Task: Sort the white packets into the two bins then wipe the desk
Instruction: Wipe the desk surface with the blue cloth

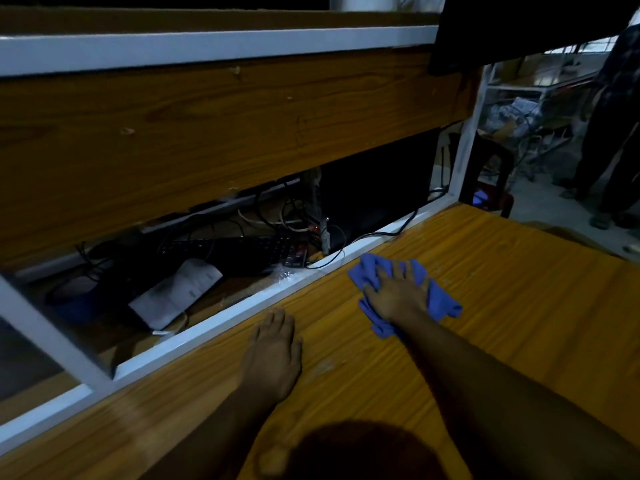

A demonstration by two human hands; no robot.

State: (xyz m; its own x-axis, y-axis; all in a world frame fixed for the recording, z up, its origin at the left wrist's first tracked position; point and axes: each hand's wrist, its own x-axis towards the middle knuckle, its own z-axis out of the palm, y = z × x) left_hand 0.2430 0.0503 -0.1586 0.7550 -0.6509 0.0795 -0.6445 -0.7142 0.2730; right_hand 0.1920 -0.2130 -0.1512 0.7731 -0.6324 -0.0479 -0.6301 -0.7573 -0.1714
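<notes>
My right hand (398, 289) presses flat on a crumpled blue cloth (440, 299) lying on the wooden desk (502, 306), close to the desk's white back edge. My left hand (273, 351) rests palm down on the desk surface, fingers straight, to the left of the cloth and holding nothing. No white packets or bins are in view.
Behind the white edge (214, 320) is a lower recess with a black keyboard (235, 251), tangled cables (277, 216) and a white paper (176, 292). A wooden panel (207, 133) hangs above it. A person (613, 133) stands at the far right on the floor.
</notes>
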